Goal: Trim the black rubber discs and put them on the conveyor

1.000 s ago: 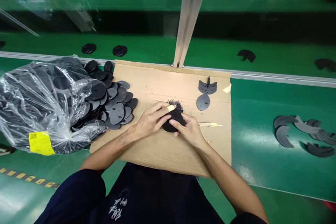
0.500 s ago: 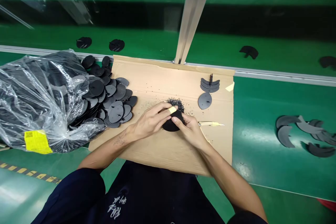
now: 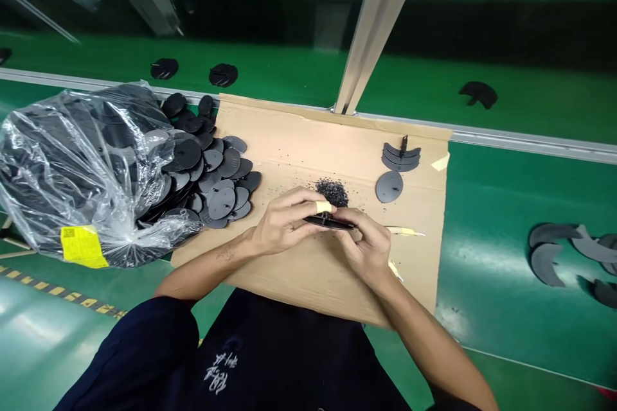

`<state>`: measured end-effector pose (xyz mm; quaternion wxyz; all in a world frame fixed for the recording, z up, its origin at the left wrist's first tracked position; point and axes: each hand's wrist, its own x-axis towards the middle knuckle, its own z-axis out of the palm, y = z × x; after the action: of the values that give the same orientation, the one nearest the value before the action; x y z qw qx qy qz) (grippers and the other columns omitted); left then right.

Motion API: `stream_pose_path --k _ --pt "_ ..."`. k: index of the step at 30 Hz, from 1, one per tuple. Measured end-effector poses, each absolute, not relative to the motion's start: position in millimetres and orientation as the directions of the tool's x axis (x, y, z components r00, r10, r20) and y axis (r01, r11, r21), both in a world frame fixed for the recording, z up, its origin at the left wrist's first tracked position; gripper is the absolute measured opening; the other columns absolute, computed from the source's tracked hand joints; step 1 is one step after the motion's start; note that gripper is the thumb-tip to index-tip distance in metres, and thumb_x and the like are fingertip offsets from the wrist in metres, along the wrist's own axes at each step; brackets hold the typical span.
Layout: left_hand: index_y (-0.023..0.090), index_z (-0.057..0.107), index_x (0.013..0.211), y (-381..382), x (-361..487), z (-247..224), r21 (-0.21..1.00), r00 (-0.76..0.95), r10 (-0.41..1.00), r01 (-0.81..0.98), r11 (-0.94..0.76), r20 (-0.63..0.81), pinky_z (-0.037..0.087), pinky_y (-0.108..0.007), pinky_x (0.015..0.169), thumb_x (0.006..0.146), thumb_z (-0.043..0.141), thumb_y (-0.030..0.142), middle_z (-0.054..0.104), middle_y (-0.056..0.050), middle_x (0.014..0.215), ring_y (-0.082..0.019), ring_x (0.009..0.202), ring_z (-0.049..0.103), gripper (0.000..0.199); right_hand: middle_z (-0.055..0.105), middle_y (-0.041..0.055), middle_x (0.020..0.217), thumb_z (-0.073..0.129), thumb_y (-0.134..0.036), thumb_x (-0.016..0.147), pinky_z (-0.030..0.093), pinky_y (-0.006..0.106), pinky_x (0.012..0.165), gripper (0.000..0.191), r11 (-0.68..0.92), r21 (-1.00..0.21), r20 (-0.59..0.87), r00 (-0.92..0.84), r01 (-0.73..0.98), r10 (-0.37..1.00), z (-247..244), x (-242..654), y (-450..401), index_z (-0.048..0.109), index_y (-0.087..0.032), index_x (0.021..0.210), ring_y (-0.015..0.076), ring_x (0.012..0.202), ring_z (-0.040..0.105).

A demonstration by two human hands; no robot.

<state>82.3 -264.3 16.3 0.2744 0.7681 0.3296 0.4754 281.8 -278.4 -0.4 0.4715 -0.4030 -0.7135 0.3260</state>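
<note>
Between both hands a black plastic disc is held nearly edge-on above the cardboard sheet. My left hand grips its left side, with yellow tape wrapped round a finger. My right hand pinches the right side, fingertips close to the left ones. A small post stands on the disc's upper side, partly covered by fingers. Just beyond the hands lies a heap of black plastic crumbs. A thin yellow-handled tool rests right of my right hand, and a second yellow-handled tool shows partly beside the wrist.
At left, loose black discs spill beside a clear plastic bag full of them. A single disc and a curved ribbed part lie at right. Crescent-shaped pieces sit on the green table. A metal post rises behind.
The black disc has been tilted from facing me to nearly edge-on. My right hand has turned with it. The whole view has shifted slightly, so the surroundings sit further right.
</note>
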Motion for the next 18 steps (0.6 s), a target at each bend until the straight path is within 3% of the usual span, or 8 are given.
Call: stream_pose_path --k 7,14,18 --pt "0.017 0.072 0.117 -266.1 86.4 20.4 0.736 0.344 0.749 0.197 -0.647 0.567 0.058 -0.032 0.077 0.095 0.071 0.033 0.074 -0.01 0.098 -0.017 0.088 0.069 0.027 0.079 0.0072 0.102 0.064 -0.012 0.094 0.064 0.027 0.073 0.022 0.624 -0.742 0.576 -0.243 0.246 0.78 -3.0 280.3 -280.1 0.072 -0.023 0.112 0.0183 0.087 0.078" --pt "0.018 0.073 0.115 -268.0 86.8 19.4 0.708 0.307 0.725 0.185 -0.681 0.617 0.059 -0.03 0.073 0.092 0.076 0.027 0.076 -0.008 0.094 -0.016 0.083 0.071 0.024 0.079 0.0079 0.1 0.065 -0.014 0.095 0.064 0.027 0.071 0.016 0.602 -0.775 0.543 -0.284 0.193 0.79 -1.9 279.7 -278.5 0.07 -0.022 0.107 0.0174 0.085 0.077" --pt "0.017 0.071 0.118 -268.4 86.9 17.5 0.696 0.318 0.719 0.205 -0.688 0.618 0.06 -0.034 0.076 0.096 0.069 0.024 0.077 -0.01 0.098 -0.018 0.087 0.072 0.022 0.079 0.0087 0.103 0.065 -0.014 0.095 0.064 0.028 0.072 0.014 0.584 -0.79 0.526 -0.282 0.188 0.802 -2.3 280.8 -278.0 0.071 -0.022 0.106 0.0181 0.087 0.077"
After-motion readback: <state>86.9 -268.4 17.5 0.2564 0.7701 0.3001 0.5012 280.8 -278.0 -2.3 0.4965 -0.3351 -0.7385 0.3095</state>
